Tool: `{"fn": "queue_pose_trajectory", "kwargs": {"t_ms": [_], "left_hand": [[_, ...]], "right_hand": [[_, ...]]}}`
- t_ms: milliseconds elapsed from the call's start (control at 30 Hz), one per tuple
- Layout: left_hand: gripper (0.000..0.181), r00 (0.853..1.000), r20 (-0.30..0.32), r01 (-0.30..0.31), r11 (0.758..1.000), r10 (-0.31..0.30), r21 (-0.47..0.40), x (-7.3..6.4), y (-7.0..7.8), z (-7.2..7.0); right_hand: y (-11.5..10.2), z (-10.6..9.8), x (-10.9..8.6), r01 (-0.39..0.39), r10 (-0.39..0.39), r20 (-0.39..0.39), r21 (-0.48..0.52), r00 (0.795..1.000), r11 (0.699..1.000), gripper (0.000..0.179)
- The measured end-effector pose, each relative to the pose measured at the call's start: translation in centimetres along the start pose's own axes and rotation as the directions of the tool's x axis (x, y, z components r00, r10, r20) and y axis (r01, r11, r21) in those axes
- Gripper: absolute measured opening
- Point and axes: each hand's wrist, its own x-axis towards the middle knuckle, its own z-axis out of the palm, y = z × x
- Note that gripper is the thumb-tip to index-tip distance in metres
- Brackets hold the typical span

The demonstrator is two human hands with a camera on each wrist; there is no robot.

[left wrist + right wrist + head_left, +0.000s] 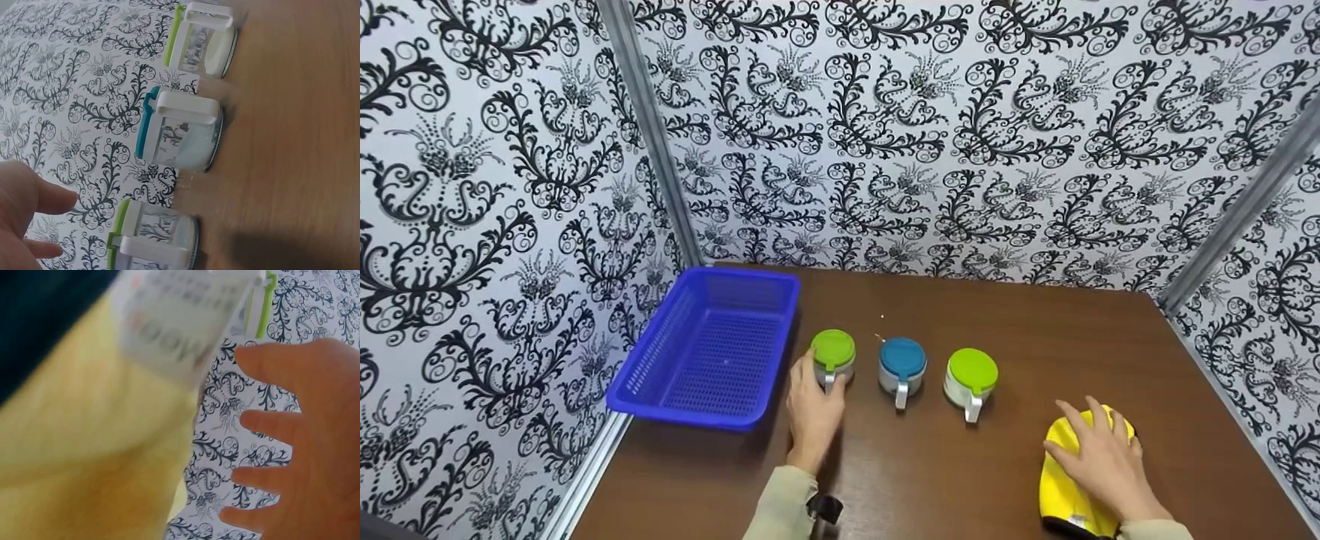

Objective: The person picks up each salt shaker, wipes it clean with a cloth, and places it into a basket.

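Three glass seasoning jars with white handles stand in a row: a left green-lidded jar (pixel 833 348), a blue-lidded jar (pixel 903 357) and a right green-lidded jar (pixel 973 369). My left hand (pixel 814 409) is at the left green-lidded jar, with thumb and fingers spread; in the left wrist view a gap shows between the fingers and that jar (pixel 160 236). Pale contents show in the jars. Over a yellow cloth item (pixel 1061 499) with a black edge, my right hand (pixel 1099 457) hovers with fingers apart. A printed white label (pixel 174 323) is on the cloth.
A blue perforated plastic basket (pixel 776 352) sits left of the jars on the brown table (pixel 915 480). Patterned walls (pixel 900 135) enclose the table at the back and both sides.
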Motion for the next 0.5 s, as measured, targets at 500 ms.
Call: {"fn": "queue_pose_trajectory", "kwargs": {"t_ms": [500], "left_hand": [[0.045, 0.964, 0.060, 0.256, 0.966, -0.257, 0.024, 0.2, -1.9, 1.8]], "right_hand": [[2.9, -0.2, -1.6, -0.022, -0.018, 0.332, 0.115, 0.943, 0.993, 0.101]]}}
